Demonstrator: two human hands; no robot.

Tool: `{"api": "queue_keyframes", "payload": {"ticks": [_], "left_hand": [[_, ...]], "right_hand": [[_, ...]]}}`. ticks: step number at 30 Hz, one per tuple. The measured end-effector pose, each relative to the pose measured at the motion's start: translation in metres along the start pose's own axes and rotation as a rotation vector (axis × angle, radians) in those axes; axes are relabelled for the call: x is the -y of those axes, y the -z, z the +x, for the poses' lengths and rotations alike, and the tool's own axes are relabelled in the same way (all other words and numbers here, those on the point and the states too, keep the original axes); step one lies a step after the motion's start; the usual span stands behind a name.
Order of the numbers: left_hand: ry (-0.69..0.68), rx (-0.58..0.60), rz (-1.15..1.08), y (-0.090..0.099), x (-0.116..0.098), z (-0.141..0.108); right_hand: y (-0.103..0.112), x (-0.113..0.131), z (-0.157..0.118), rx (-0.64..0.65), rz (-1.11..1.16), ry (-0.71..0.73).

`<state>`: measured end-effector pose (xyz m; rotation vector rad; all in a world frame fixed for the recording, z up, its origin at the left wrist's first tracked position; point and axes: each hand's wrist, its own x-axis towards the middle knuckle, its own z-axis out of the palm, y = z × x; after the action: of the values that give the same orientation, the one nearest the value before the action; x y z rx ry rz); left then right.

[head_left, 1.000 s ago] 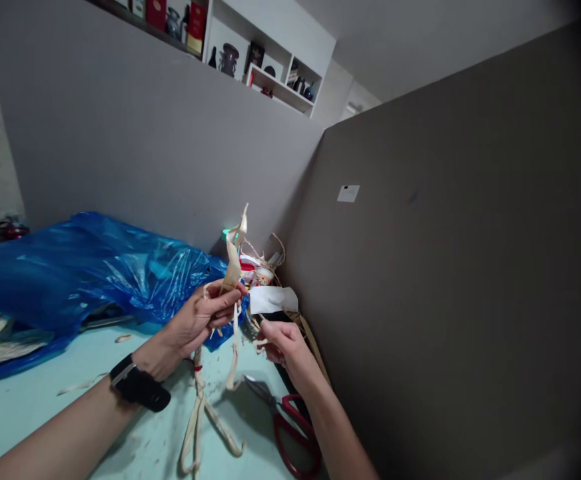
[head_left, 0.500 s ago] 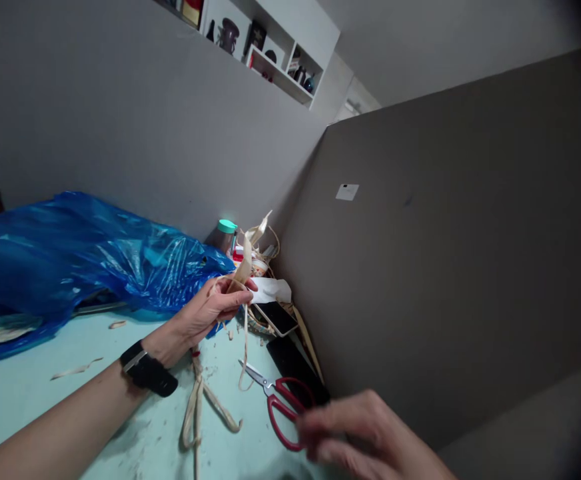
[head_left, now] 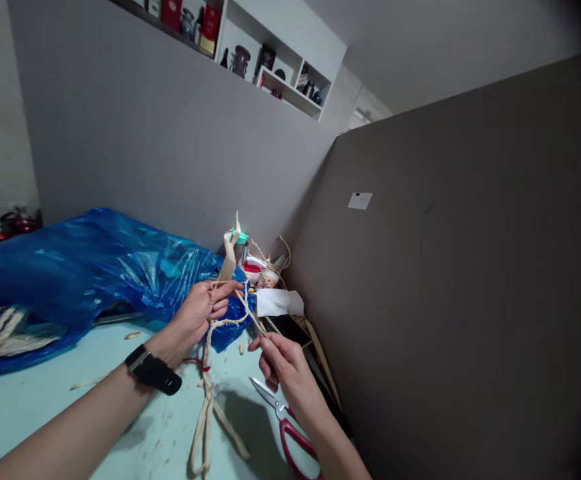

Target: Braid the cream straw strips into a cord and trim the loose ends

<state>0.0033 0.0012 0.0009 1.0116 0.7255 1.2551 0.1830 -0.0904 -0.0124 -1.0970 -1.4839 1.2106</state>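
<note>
Nearest on the bench (head_left: 165,433), I see the looped pale cord (head_left: 207,387); its twisted upper part rises beside the left fingers. To the right lie the scissors (head_left: 279,408), apart from it. The right hand (head_left: 286,363) has its grip pinched on a thin strand (head_left: 250,312), which goes to the left hand (head_left: 198,312). That grip pinches a broad pale strip (head_left: 228,257). I judge the step is drawing this strand; the next move calls for steady, gentle tension. Farther, blue plastic (head_left: 120,260) lies left, white paper (head_left: 280,303) right.
</note>
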Motion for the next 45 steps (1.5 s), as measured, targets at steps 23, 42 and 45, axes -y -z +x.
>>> {"api": "queue_keyframes", "payload": {"ticks": [23,42,45], "left_hand": [[0.137,0.119,-0.094,-0.022,0.02,-0.012],[0.127,0.002,-0.144,0.005,0.016,0.002],[0.175,0.045,-0.149,0.002,0.019,0.001]], "right_hand": [[0.023,0.012,0.014,0.048,-0.078,0.118],[0.021,-0.007,0.018,0.121,0.244,-0.058],[0.036,0.001,0.021,-0.076,0.406,0.038]]}}
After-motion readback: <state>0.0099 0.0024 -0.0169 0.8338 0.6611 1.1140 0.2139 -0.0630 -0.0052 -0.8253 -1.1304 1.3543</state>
